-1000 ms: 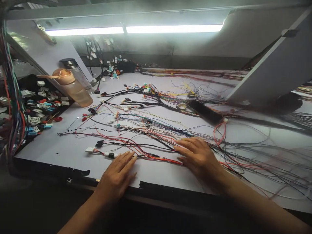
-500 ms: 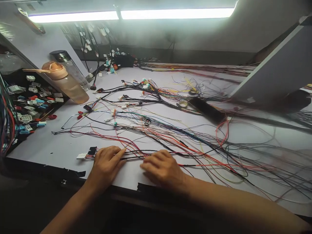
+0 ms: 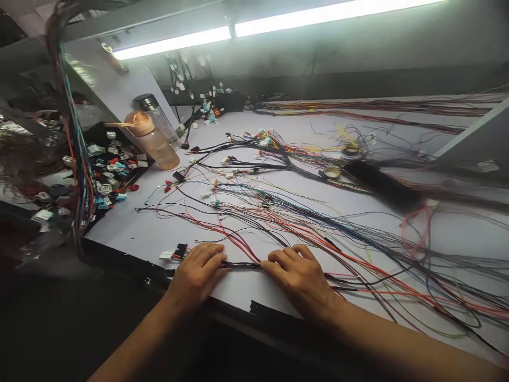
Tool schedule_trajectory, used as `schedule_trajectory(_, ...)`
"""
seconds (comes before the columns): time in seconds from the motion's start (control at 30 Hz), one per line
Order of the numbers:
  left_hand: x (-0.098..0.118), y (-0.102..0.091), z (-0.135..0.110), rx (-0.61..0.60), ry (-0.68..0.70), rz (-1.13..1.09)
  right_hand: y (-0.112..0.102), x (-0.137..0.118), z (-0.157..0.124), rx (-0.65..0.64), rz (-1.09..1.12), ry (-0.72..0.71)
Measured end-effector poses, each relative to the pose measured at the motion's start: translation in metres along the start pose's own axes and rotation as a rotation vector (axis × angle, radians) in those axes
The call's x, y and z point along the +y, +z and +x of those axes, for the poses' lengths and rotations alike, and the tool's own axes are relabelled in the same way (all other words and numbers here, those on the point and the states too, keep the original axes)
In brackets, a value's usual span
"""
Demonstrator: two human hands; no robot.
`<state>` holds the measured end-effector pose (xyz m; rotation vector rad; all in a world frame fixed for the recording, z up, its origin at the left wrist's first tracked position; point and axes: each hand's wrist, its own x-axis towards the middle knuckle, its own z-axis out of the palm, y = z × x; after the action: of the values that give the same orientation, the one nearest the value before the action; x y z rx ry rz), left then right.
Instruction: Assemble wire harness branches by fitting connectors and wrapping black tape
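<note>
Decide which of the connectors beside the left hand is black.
The black connector on the right, closest to the left hand; the white connector sits left of it.

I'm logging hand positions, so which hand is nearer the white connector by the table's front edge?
Left. The left hand is just to the right of the white connector; the right hand is farther right, beyond a stretch of black wires.

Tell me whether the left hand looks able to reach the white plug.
Likely yes: the white plug lies just left of the left hand, uncovered on the table; the black plug beside it hardly seems to block the way.
</note>
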<state>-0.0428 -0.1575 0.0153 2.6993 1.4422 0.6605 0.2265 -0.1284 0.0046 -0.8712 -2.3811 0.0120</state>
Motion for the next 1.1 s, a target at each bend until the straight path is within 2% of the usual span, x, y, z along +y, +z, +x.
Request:
schedule_trajectory(0.13, -0.008, -0.001, -0.012, -0.083, -0.091, 0.158, 0.003, -0.001, -0.001, 0.031, 0.015, -0.018)
schedule_trajectory(0.2, -0.014, 0.002, -0.01, -0.131, -0.155, 0.199, 0.004, -0.002, -0.001, 0.022, 0.022, -0.032)
schedule_trajectory(0.27, -0.021, 0.006, 0.002, -0.164, -0.219, 0.201, 0.006, -0.002, 0.0, 0.009, 0.029, -0.047)
schedule_trajectory(0.4, -0.03, 0.023, 0.043, -0.186, -0.278, 0.162, 0.008, -0.003, 0.001, 0.025, 0.021, -0.07)
schedule_trajectory(0.47, -0.031, 0.03, 0.06, -0.141, -0.271, 0.158, 0.008, -0.003, 0.002, 0.041, 0.005, -0.072)
schedule_trajectory(0.53, -0.03, 0.033, 0.066, -0.076, -0.255, 0.166, 0.008, -0.004, 0.002, 0.04, -0.014, -0.069)
schedule_trajectory(0.6, -0.026, 0.03, 0.06, -0.027, -0.234, 0.168, 0.007, -0.004, 0.001, 0.028, -0.023, -0.064)
schedule_trajectory(0.77, -0.004, 0.016, 0.022, 0.067, -0.186, 0.123, 0.008, -0.004, 0.0, 0.01, -0.012, -0.052)
schedule_trajectory(0.93, 0.012, 0.015, -0.001, 0.007, -0.026, 0.12, 0.01, -0.003, -0.001, -0.021, -0.01, -0.032)
schedule_trajectory(1.1, 0.009, 0.019, -0.003, 0.007, -0.003, 0.135, 0.012, -0.002, -0.002, -0.002, -0.006, -0.015)
